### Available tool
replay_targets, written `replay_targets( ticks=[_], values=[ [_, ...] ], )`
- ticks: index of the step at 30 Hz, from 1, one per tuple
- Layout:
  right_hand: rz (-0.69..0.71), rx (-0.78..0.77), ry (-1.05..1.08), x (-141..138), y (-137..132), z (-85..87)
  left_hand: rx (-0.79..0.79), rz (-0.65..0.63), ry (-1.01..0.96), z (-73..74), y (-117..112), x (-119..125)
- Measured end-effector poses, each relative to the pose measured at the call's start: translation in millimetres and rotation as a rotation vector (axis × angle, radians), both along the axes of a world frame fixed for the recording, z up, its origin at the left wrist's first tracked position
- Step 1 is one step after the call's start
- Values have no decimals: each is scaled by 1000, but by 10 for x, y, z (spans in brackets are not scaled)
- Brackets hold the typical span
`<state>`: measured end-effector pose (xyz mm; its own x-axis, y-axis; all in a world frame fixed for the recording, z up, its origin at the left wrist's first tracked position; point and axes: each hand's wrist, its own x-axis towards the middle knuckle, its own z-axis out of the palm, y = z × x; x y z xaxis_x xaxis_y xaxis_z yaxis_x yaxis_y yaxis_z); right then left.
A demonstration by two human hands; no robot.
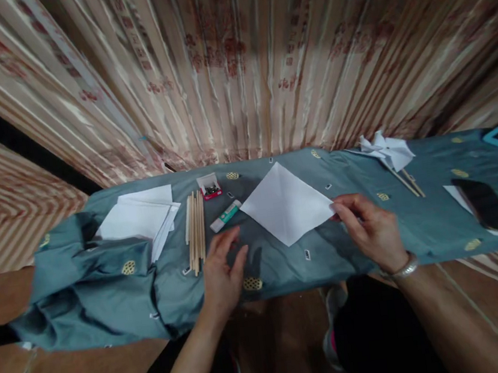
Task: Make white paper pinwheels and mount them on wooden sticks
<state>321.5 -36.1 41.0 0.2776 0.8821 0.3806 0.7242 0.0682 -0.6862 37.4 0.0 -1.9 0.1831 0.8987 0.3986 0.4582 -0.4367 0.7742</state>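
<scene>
A white square sheet of paper [285,205] lies cornerwise on the table's blue-green cloth [421,226]. My right hand [370,229] pinches the sheet's right corner between thumb and fingers. My left hand [221,271] rests on the cloth with its fingers stretched out, holding nothing. Its fingertips lie just below a glue stick [226,215] and to the right of a bundle of wooden sticks [195,229].
A stack of white sheets [141,219] lies at the left, a small red box of pins [210,187] behind the sticks. A folded paper pinwheel on a stick [388,154] and a dark phone [487,205] lie at the right. A striped curtain hangs behind.
</scene>
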Motion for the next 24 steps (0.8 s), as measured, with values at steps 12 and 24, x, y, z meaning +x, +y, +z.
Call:
replay_targets(
  ticks=[12, 24],
  values=[
    [80, -202, 515, 211, 116, -241, 429, 5, 473, -96, -1, 354],
    [167, -426, 596, 235, 134, -476, 361, -236, 542, -242, 23, 313]
  ],
)
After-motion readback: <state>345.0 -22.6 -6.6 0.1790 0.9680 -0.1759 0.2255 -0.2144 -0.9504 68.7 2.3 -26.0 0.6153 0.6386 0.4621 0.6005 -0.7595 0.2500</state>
